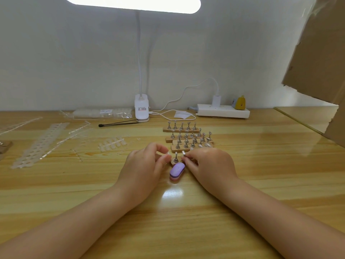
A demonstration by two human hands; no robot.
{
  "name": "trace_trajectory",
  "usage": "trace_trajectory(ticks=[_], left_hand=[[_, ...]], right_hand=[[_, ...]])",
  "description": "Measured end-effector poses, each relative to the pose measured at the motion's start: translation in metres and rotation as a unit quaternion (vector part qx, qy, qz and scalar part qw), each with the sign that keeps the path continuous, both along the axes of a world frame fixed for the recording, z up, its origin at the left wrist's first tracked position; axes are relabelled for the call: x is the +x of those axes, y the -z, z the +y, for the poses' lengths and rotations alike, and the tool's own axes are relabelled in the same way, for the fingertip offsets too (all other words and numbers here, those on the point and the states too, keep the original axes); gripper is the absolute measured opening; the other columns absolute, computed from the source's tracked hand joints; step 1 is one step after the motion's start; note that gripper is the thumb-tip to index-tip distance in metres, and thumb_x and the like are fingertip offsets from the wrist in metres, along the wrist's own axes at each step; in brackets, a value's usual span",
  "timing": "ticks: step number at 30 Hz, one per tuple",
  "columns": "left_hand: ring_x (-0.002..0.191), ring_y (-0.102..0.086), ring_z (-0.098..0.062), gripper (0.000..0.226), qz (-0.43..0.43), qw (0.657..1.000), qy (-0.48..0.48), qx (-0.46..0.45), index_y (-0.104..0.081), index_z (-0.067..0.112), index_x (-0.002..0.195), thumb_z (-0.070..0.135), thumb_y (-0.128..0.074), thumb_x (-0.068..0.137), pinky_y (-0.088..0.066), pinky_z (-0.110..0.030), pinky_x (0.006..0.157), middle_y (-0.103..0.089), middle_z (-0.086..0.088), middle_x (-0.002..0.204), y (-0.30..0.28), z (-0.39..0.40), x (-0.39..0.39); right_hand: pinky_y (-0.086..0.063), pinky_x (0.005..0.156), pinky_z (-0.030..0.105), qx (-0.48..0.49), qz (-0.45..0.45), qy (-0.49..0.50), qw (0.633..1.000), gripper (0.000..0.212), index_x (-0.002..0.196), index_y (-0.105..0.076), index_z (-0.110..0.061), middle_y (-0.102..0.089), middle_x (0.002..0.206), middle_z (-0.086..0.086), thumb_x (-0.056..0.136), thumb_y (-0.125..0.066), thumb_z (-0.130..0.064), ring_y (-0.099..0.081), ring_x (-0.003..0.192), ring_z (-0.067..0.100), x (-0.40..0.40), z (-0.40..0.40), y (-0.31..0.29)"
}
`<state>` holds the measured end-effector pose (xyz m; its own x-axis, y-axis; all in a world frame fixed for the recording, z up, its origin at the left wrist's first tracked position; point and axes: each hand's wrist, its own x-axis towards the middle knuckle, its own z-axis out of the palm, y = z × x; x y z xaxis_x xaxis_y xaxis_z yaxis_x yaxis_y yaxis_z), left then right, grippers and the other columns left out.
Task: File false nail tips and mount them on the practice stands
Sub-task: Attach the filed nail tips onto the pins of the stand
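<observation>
Two bare forearms, two bare hands.

Both arms come in from the near edge uncovered from elbow to wrist: no sleeve shows on either. The left hand (144,165) and right hand (211,165) wear no gloves, and no ring, watch or bracelet shows. Nails are short where visible, too small to tell if painted.

Both forearms reach forward and converge; the left hand (144,166) and right hand (211,165) curl their fingers (162,146) inward, pinching.
</observation>
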<state>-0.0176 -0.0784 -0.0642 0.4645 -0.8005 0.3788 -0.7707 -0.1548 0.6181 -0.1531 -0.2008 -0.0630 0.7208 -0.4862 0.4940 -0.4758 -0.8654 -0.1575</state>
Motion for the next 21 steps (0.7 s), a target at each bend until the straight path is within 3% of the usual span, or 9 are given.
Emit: trace_trajectory(ticks=[3,7,13,16,21], left_hand=[[0.098,-0.062,-0.014,0.01,-0.01,1.0,-0.005,-0.009,-0.053,0.028,0.103,0.034,-0.051,0.095,-0.044,-0.041,0.093,-0.07,0.011,0.096,0.0,0.001,-0.001],[0.097,-0.059,-0.007,0.01,-0.038,0.996,-0.029,-0.081,-0.054,0.028,0.102,0.034,-0.052,0.094,-0.043,-0.041,0.093,-0.065,0.015,0.099,-0.001,0.003,-0.002],[0.087,-0.058,-0.011,0.031,-0.146,0.979,-0.002,-0.145,-0.067,0.018,0.097,0.043,-0.05,0.089,-0.042,-0.033,0.08,-0.059,0.019,0.093,-0.004,0.005,-0.008],[0.086,-0.061,-0.014,0.031,-0.193,0.968,0.007,-0.161,-0.068,0.015,0.096,0.038,-0.05,0.088,-0.041,-0.032,0.08,-0.066,0.011,0.091,-0.003,0.005,-0.01],[0.087,-0.063,-0.018,0.031,-0.21,0.966,0.009,-0.152,-0.069,0.015,0.095,0.038,-0.05,0.089,-0.039,-0.032,0.08,-0.07,0.007,0.092,-0.003,0.005,-0.01]], right_hand=[[-0.042,0.06,0.026,0.037,-0.066,-0.048,0.996,0.018,0.096,-0.074,-0.021,-0.07,0.082,-0.007,0.092,-0.06,-0.031,-0.059,0.073,0.01,-0.001,0.003,0.001],[-0.036,0.057,0.015,0.124,-0.141,-0.091,0.978,0.009,0.077,-0.066,-0.019,-0.052,0.06,-0.015,0.085,-0.068,-0.02,-0.049,0.061,0.007,-0.005,0.007,-0.002],[-0.047,0.059,0.017,0.252,-0.22,-0.128,0.934,0.005,0.08,-0.071,-0.013,-0.064,0.066,-0.009,0.081,-0.071,-0.008,-0.06,0.062,0.007,-0.004,0.015,-0.003],[-0.051,0.063,0.025,0.255,-0.211,-0.142,0.933,0.007,0.083,-0.073,-0.014,-0.067,0.071,-0.006,0.081,-0.072,-0.007,-0.062,0.065,0.01,-0.005,0.014,-0.002],[-0.051,0.065,0.026,0.23,-0.214,-0.155,0.937,0.007,0.086,-0.075,-0.013,-0.068,0.075,-0.002,0.082,-0.073,-0.007,-0.062,0.07,0.013,-0.005,0.015,-0.001]])
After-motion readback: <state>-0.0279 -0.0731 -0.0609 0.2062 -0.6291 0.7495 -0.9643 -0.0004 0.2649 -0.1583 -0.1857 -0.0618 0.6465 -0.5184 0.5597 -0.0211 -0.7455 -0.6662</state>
